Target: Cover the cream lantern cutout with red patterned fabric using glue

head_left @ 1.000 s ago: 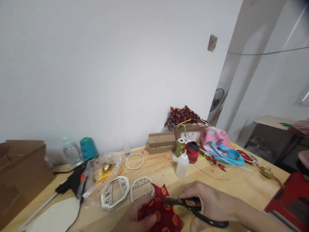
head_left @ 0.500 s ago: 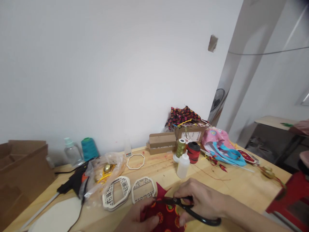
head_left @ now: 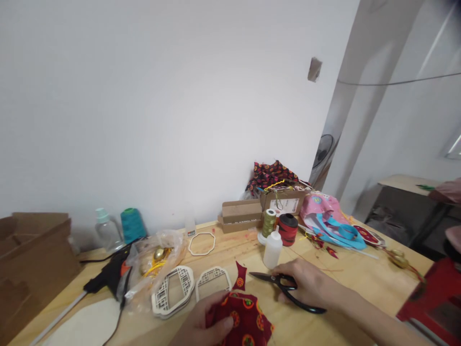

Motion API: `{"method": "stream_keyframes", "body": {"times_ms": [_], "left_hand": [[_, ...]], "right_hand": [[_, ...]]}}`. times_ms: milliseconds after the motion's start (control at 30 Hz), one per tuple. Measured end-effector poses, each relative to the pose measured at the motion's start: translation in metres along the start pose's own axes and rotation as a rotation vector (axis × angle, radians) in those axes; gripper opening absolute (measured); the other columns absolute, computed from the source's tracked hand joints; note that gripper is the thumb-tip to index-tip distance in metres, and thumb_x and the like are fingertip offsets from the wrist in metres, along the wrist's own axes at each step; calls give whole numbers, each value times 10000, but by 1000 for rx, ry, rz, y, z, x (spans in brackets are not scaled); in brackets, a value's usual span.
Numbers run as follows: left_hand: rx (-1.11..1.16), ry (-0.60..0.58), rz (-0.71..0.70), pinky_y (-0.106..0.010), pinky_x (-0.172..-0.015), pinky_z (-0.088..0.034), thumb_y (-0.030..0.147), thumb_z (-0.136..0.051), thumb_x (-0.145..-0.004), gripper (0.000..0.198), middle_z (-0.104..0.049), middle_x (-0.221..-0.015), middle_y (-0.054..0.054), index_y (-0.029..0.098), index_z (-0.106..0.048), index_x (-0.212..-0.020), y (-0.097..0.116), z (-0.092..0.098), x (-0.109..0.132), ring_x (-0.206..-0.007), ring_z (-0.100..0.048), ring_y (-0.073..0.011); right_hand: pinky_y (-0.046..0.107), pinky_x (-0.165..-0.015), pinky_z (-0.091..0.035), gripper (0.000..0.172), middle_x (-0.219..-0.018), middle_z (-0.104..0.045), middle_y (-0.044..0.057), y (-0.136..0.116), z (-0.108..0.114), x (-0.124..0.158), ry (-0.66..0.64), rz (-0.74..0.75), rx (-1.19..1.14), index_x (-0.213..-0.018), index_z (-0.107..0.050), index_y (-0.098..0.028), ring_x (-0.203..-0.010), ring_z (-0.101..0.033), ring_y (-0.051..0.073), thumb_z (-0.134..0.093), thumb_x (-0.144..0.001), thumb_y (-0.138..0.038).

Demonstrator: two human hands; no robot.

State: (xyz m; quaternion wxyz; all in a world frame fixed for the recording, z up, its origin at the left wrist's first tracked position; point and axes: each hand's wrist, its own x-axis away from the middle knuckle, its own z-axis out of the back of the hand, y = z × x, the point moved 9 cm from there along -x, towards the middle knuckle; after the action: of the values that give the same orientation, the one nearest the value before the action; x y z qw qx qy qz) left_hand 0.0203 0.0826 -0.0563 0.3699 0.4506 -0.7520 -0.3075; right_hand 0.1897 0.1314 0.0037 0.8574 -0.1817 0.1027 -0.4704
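Observation:
A dark red piece of fabric (head_left: 248, 319) with orange and green round motifs is pinched in my left hand (head_left: 207, 322), low in the middle of the head view. Just past its upper edge a small cut scrap (head_left: 240, 277) of the same fabric lies on the wood. To the right, my right hand (head_left: 300, 283) grips black scissors (head_left: 284, 288), their blades pointing left and apart from the fabric. Part of the fabric is hidden by my left fingers. Beyond the scissors stands a white squeeze bottle (head_left: 272, 251).
Lattice frames (head_left: 174, 292) lie on the table to the left, beside a plastic bag (head_left: 153, 259) and a black glue gun (head_left: 108, 274). Thread spools, including a red one (head_left: 288, 229), and boxes (head_left: 241, 216) stand toward the wall. A large carton (head_left: 36, 254) sits far left.
The scissors in my right hand have moved right, away from the fabric. The fabric scrap now lies turned patterned side up. My left hand keeps its hold and has sunk slightly.

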Motion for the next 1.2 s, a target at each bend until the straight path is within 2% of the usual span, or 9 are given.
{"method": "stream_keyframes", "body": {"times_ms": [233, 333, 433, 567, 667, 767, 967, 1067, 1200], "left_hand": [[40, 79, 39, -454, -802, -455, 228, -795, -460, 456, -718, -860, -106, 148, -636, -881, 0, 8, -1, -805, -649, -299], [47, 104, 43, -468, -806, -453, 230, -795, -460, 474, -717, -868, -105, 154, -633, -898, 0, 10, -1, -817, -645, -305], [41, 85, 28, -460, -804, -458, 241, -792, -467, 466, -716, -874, -99, 163, -638, -899, -1, 9, -2, -837, -639, -303], [-13, 58, -32, -441, -799, -466, 265, -776, -502, 423, -713, -892, -89, 174, -648, -895, 0, 8, -4, -862, -631, -297], [-88, 50, -68, -431, -824, -451, 272, -761, -530, 420, -707, -912, -94, 176, -646, -923, 1, 9, -6, -906, -613, -295], [-79, -89, -13, -462, -863, -414, 299, -769, -504, 514, -690, -957, -122, 166, -630, -981, -6, -3, -7, -943, -592, -317], [-88, -414, 125, -480, -924, -342, 297, -764, -498, 599, -636, -1090, -102, 202, -583, -1060, -28, -24, -2, -1033, -544, -317], [-150, -345, 105, -466, -889, -374, 258, -753, -509, 552, -652, -1054, -53, 247, -579, -1033, -30, -9, -3, -984, -577, -285], [-410, -119, 139, -422, -698, -465, 316, -707, -543, 554, -689, -723, -12, 250, -539, -1067, -36, 24, -6, -710, -640, -253]], "right_hand": [[211, -519, -348, 285, -647, -601, -1, 18, 6, 16, 4, -34, 77, -836, -620, -209, -569, -523, 139, -505, -608, -81], [255, -625, -385, 197, -743, -619, 56, 15, 16, 19, 67, -51, 104, -820, -631, -187, -704, -557, 184, -495, -691, -126], [313, -765, -405, 302, -960, -619, 94, -2, 14, 25, 131, -65, -114, -1039, -590, -200, -887, -549, 224, -520, -766, -307], [340, -838, -420, 631, -1101, -587, 119, -23, -39, 27, 76, -177, -771, -1141, -526, -159, -993, -536, 258, -680, -608, -459], [327, -691, -476, 551, -864, -663, 81, -30, -83, 21, 40, -236, -1052, -916, -625, -144, -819, -606, 256, -697, -534, -534], [297, -613, -476, 485, -674, -653, 42, -24, -98, 17, 42, -265, -1227, -750, -630, -127, -675, -623, 211, -708, -507, -539], [245, -492, -453, 436, -580, -634, 35, -7, -91, 29, -52, -415, -1203, -712, -617, -98, -537, -611, 174, -746, -462, -431], [212, -419, -410, 374, -573, -632, 30, -1, -95, 30, -72, -473, -1078, -750, -597, -105, -489, -594, 159, -689, -510, -378], [210, -401, -387, 267, -590, -633, 17, 3, -100, 28, -50, -462, -962, -764, -591, -138, -468, -573, 148, -617, -577, -327]]}}
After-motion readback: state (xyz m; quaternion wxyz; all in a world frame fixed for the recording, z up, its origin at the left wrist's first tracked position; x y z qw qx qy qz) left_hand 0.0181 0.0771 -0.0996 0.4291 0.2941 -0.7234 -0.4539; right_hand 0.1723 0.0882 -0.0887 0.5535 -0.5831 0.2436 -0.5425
